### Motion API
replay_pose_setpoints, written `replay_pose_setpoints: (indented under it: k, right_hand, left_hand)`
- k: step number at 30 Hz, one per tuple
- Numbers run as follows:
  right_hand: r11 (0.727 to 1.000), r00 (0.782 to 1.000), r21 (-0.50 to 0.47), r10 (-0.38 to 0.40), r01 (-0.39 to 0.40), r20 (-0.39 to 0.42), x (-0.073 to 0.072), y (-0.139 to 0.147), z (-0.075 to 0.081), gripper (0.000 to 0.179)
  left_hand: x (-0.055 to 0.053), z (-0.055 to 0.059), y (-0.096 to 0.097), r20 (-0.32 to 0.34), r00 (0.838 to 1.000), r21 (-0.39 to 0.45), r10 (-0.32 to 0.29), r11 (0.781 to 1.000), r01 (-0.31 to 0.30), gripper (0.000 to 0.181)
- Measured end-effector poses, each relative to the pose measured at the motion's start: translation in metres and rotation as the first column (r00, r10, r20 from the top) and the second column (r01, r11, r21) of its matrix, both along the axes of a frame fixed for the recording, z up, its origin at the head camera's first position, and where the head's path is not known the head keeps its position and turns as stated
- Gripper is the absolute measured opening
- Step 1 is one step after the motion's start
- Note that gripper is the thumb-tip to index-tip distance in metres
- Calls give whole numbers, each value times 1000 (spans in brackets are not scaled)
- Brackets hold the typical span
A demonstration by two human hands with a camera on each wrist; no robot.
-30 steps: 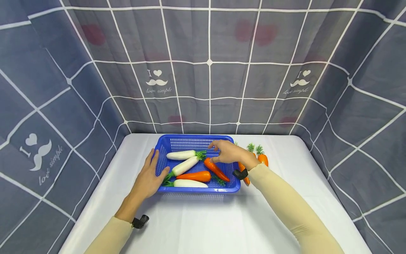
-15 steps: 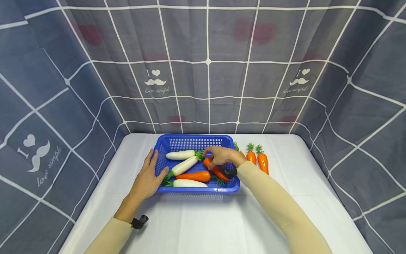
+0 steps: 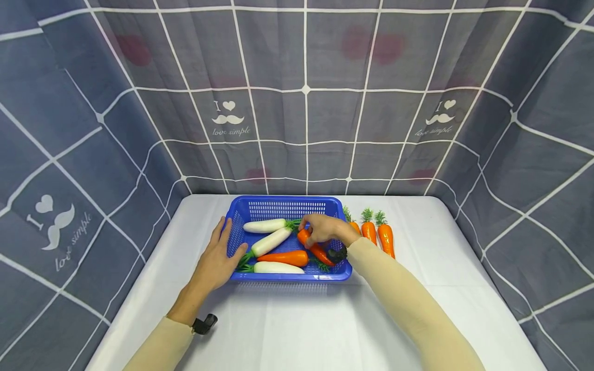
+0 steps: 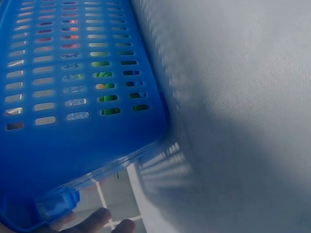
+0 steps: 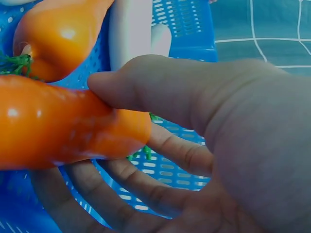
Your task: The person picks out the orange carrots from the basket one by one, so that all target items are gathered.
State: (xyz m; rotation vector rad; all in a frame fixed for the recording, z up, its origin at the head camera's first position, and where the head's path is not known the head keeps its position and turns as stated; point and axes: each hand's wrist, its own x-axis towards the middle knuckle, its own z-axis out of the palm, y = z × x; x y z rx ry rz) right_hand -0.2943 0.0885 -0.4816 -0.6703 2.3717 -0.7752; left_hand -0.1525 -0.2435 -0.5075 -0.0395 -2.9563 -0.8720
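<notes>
My right hand (image 3: 326,229) reaches into a blue plastic basket (image 3: 287,278) and grips a carrot (image 5: 73,124) by its thick end. In the right wrist view the thumb lies on one side of it and the fingers on the other. A second carrot (image 3: 285,257) lies in the basket beside three white radishes (image 3: 272,242) with green tops. My left hand (image 3: 215,260) rests against the basket's left side, fingers extended and spread around the corner. In the left wrist view, the slotted basket wall (image 4: 73,141) fills the left half, with fingertips at the bottom.
Outside the basket's right side, three more carrots (image 3: 385,237) with leafy tops lie on the white tablecloth (image 3: 287,330). A grey checked curtain (image 3: 278,118) surrounds the table at the back and both sides.
My right hand has moved slightly left and down onto the carrot and taken hold of its thick end. The left hand has stayed at the basket's side.
</notes>
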Motion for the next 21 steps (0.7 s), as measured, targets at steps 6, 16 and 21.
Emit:
replay_pose_setpoints:
  k: [6, 16, 21]
  right_hand:
    - [999, 1000, -34, -17, 17, 16, 2, 3, 5, 54]
    - [992, 997, -106, -71, 74, 39, 9, 11, 18, 55]
    - [987, 997, -142, -76, 74, -4, 11, 18, 23, 56]
  left_hand:
    - [-1, 1, 1, -6, 1000, -8, 0, 1000, 0, 95]
    - [-1, 1, 1, -9, 1000, -13, 5, 1000, -5, 95]
    - [0, -1, 1, -5, 1000, -14, 4, 1000, -4, 95]
